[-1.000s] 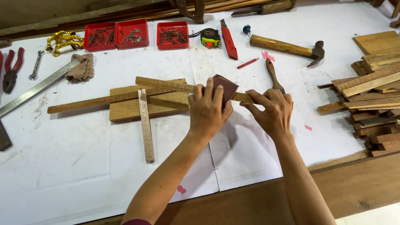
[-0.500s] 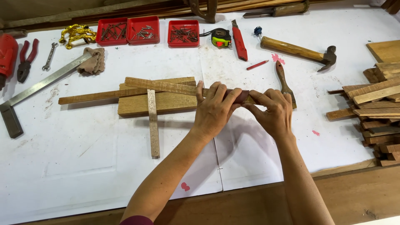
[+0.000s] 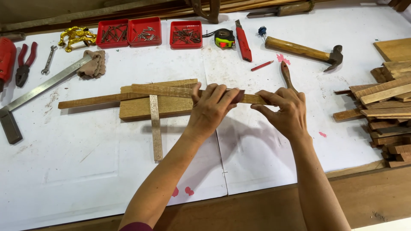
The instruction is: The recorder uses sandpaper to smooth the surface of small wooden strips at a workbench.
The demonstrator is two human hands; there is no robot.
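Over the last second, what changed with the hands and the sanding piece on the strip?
The left hand pressed the dark sandpaper piece down flat along the wooden strip; a second ago it stood raised. The right hand kept gripping the strip's end. Strip and board stayed put.

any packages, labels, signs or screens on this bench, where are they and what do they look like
No signs or screens show.
Three red trays: back of the bench in a row, shallow square tubs holding nails.
Tape measure: right of the trays, black and bright green case with a small label face, too small to make out.
Both hands, left hand and right hand, rest on a wooden strip.
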